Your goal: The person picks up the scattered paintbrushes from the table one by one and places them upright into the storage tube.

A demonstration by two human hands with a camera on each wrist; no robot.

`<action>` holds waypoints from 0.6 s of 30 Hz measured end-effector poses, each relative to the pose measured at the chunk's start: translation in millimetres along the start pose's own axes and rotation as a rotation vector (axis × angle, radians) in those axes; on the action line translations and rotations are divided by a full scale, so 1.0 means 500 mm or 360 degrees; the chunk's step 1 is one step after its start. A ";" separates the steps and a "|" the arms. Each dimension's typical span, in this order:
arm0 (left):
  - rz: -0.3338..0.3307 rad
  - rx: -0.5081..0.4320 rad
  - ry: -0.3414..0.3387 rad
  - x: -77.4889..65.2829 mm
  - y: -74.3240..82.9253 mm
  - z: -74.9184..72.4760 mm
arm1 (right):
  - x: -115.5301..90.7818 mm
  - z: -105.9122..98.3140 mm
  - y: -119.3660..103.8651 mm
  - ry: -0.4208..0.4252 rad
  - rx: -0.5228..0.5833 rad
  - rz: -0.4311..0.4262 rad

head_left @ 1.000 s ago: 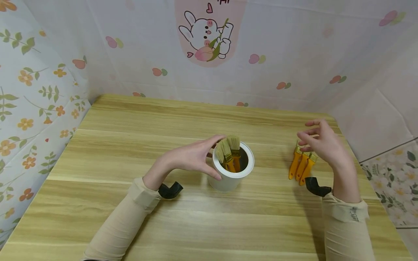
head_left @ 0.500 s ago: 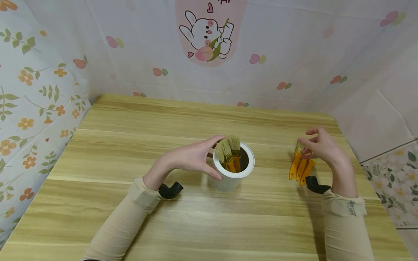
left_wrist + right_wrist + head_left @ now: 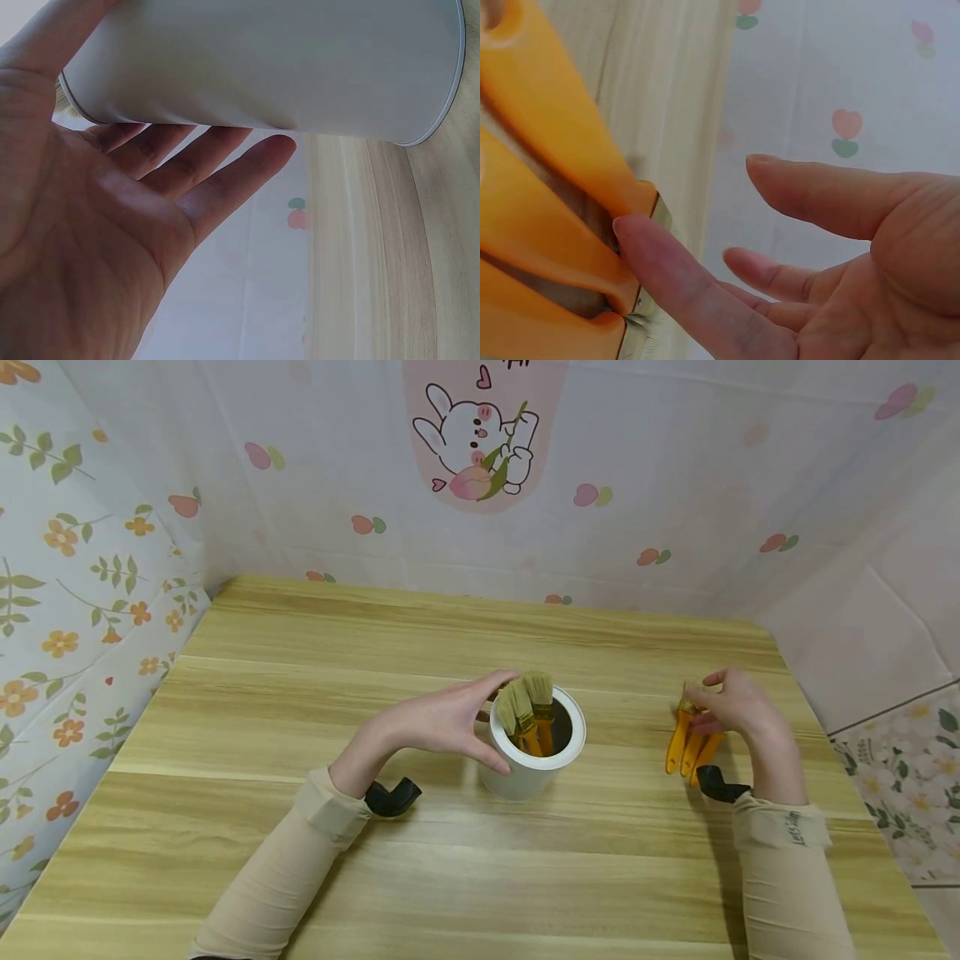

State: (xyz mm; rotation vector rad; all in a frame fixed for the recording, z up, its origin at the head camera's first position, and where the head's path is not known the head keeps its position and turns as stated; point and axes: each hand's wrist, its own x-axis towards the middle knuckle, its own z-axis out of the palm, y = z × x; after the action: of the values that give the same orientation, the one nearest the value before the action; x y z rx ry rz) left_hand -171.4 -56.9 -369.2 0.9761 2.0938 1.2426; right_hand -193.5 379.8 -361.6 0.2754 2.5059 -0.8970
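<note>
A white can (image 3: 517,783) stands upright left of the other brushes, with several bristle brushes (image 3: 535,692) in it, bristles up and orange handles down. My left hand (image 3: 438,723) holds the can from the left, thumb on the near side and fingers behind; in the left wrist view the fingers lie along its smooth wall (image 3: 262,67). To the right, 3 flat paintbrushes (image 3: 679,740) with orange handles lie side by side on the table. Over their bristle ends is my right hand (image 3: 741,708), thumb and fingers apart. In the right wrist view one fingertip overlaps the middle handle (image 3: 551,229) near its metal band.
The wood-grain table (image 3: 450,893) reaches back to a printed cloth (image 3: 660,460) with a rabbit picture. Another flowered cloth (image 3: 75,610) hangs along the left edge. Black curved pieces (image 3: 393,797) sit at both wrists.
My right hand has come down and slightly toward the near side, onto the brushes on the table. The left hand and the can have stayed in place.
</note>
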 end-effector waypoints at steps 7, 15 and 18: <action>0.0005 0.0030 0.0006 0.000 0.002 -0.001 | 0.008 0.013 -0.008 0.0002 -0.0074 0.0046; -0.0002 0.0029 0.0008 -0.001 0.004 -0.002 | 0.023 0.035 -0.012 0.0035 -0.0226 0.0028; 0.0006 0.0017 0.0002 -0.001 0.004 -0.002 | 0.028 0.041 -0.014 0.0023 -0.0205 0.0025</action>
State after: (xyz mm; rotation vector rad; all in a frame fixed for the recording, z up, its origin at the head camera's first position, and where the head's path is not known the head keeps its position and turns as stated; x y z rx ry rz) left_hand -171.0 -57.2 -367.0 0.9847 2.1024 1.2355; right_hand -200.6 361.8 -378.6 0.2595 2.5582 -0.7258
